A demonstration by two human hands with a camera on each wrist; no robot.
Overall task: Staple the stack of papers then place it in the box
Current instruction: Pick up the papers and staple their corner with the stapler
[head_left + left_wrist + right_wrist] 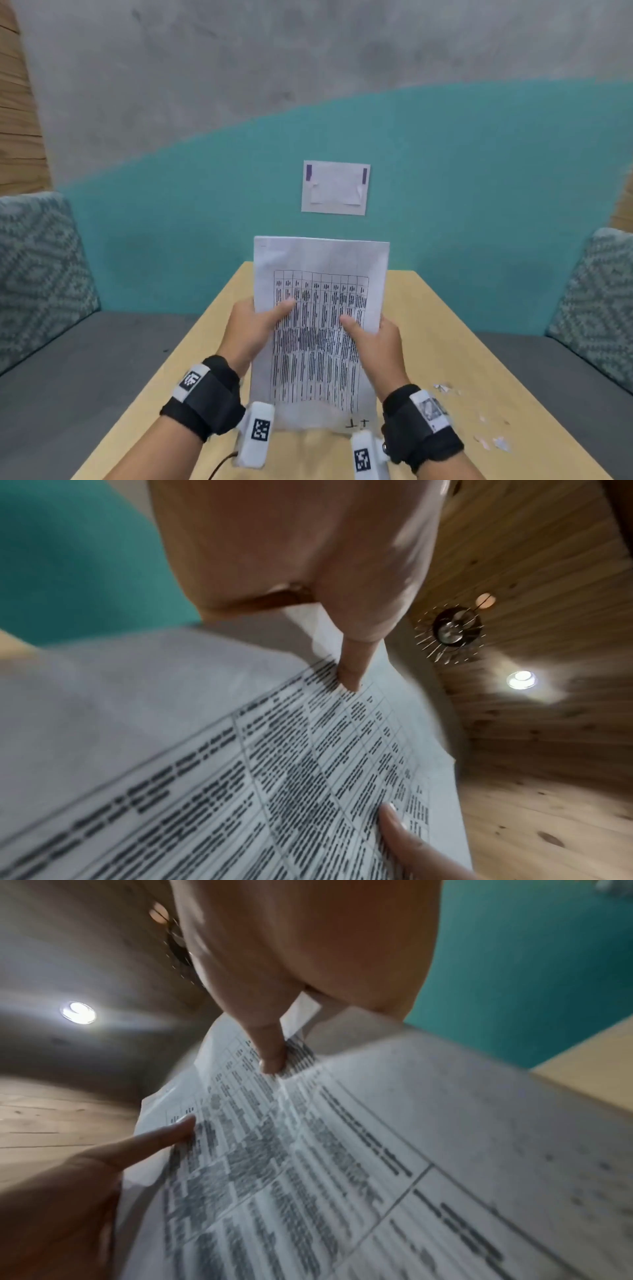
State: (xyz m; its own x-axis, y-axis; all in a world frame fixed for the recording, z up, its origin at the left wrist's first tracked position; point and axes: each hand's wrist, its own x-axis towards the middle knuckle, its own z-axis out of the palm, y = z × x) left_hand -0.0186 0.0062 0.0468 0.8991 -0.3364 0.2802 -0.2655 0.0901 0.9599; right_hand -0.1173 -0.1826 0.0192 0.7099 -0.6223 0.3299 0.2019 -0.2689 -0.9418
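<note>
Paper stack [318, 329] upright between both hands
Left hand [255, 325] and right hand [373, 346] pinch its side edges; long axis vertical above the table [445, 342].

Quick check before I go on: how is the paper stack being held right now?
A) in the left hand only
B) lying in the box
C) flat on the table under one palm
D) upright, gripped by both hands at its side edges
D: the paper stack stands upright above the table, with the left hand and right hand each pinching a side edge, thumbs on the printed face.
</note>
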